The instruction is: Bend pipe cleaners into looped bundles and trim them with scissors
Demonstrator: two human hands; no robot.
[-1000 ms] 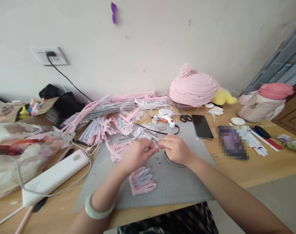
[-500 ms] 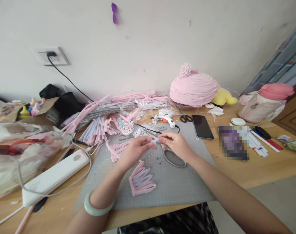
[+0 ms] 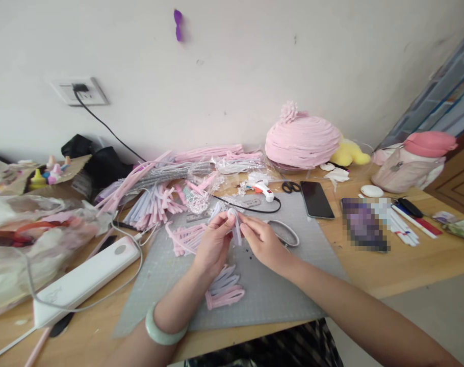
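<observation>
Over the grey cutting mat (image 3: 278, 300), a pale lavender pipe cleaner (image 3: 237, 232) is bent into a narrow loop between my hands. My left hand (image 3: 215, 242) pinches it near the top with thumb and forefinger. Closed on its right side are the fingertips of my right hand (image 3: 265, 243). Just behind that hand lie scissors (image 3: 289, 232), partly covered, with one grey handle loop showing. Below my left hand, a piece of pink and lavender pipe-cleaner loops (image 3: 228, 293) rests on the mat, partly hidden by the wrist. Another pink looped strip (image 3: 184, 238) lies left of the hand.
A white glue gun (image 3: 265, 190) with a black cord sits behind my hands. Bundles of pipe cleaners (image 3: 151, 204) are at the back left, near a white power strip (image 3: 86, 280). A phone (image 3: 316, 199), black scissors (image 3: 291, 187) and a pink wrapped dome (image 3: 303, 140) stand right.
Both hands have turned and come slightly nearer. The pipe cleaner now stands up as a visible loop between the fingers. My right hand and forearm cover more of the scissors.
</observation>
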